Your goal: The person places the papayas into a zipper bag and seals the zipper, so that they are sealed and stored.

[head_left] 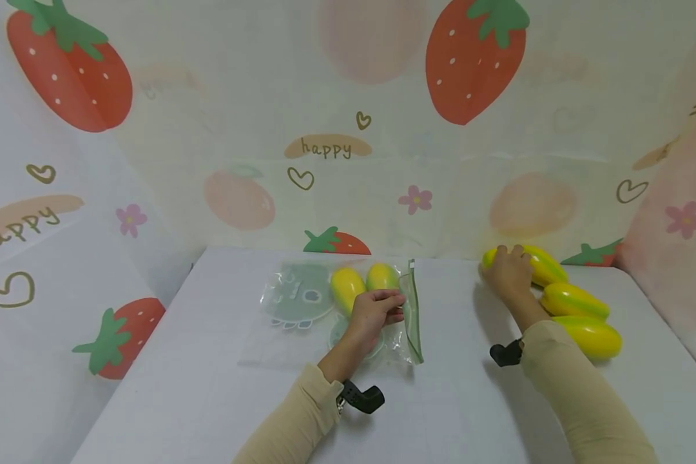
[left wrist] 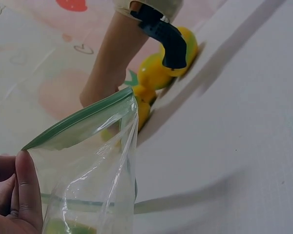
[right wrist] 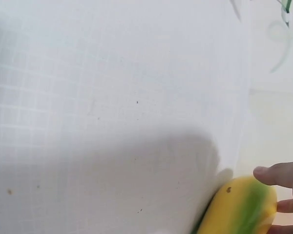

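Note:
My left hand (head_left: 374,316) pinches the rim of a clear zip bag (head_left: 292,299) with a green zip strip and a cartoon print. In the left wrist view, thumb and fingers grip one end of the bag's strip (left wrist: 83,117), and the mouth stands apart. Inside the bag lie two yellow-green papaya-shaped fruits (head_left: 348,287). At the back right, my right hand (head_left: 510,274) grips the end of another papaya-shaped fruit (head_left: 545,265), with a green stripe. The right wrist view shows fingertips (right wrist: 263,173) on that fruit's end; the palm is out of view.
Two more papaya-shaped fruits, one in the middle (head_left: 574,301) and one in front (head_left: 594,338), lie beside the right forearm on the white table (head_left: 168,374). Cloth walls (head_left: 394,148) printed with strawberries stand along the table's back and sides.

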`<state>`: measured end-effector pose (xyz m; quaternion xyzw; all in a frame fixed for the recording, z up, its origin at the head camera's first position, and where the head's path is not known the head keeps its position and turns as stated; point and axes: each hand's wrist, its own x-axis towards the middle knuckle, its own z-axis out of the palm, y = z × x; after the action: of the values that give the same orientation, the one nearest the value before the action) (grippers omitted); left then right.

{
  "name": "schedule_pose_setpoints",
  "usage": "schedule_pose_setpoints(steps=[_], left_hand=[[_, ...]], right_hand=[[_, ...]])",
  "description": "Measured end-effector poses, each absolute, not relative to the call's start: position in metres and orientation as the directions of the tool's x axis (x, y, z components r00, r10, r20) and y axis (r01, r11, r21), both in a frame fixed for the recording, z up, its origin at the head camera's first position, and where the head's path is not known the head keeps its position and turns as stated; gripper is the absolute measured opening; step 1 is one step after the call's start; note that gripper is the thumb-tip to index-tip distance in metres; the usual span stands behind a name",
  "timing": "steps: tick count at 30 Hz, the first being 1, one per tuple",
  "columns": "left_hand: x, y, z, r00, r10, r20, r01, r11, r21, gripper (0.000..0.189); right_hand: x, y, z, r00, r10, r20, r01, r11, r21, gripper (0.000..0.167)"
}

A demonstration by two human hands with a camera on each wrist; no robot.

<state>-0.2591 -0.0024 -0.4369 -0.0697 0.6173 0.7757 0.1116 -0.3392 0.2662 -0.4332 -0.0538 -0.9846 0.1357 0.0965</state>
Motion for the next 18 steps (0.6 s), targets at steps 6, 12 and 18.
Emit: schedule_pose_setpoints(steps=[6,12,18], left_hand=[[-0.2602,-0.0019,-0.4396,-0.963,0.088,-0.253,-0.267,-0.229,0.936,0.027],[-0.2592,-0.0019,-0.4354,-0.966,0.082,-0.244,-0.257,-0.229,0.939,0.027],[-0.2582,-0.0037,-0.4361,-0.962,0.081,-0.261,-0.273,-0.216,0.937,0.03]], right_hand=[[-0.341,0.2673,-0.4344,-0.977,0.146,0.154,0.097,0.953,-0.289,0.054],[-0.3398,0.2714,-0.436,-0.967,0.182,0.177,0.125,0.948,-0.291,0.056],[-0.3404,0.2727,-0.4426,-0.963,0.196,0.187,0.131,0.941,-0.312,0.059]])
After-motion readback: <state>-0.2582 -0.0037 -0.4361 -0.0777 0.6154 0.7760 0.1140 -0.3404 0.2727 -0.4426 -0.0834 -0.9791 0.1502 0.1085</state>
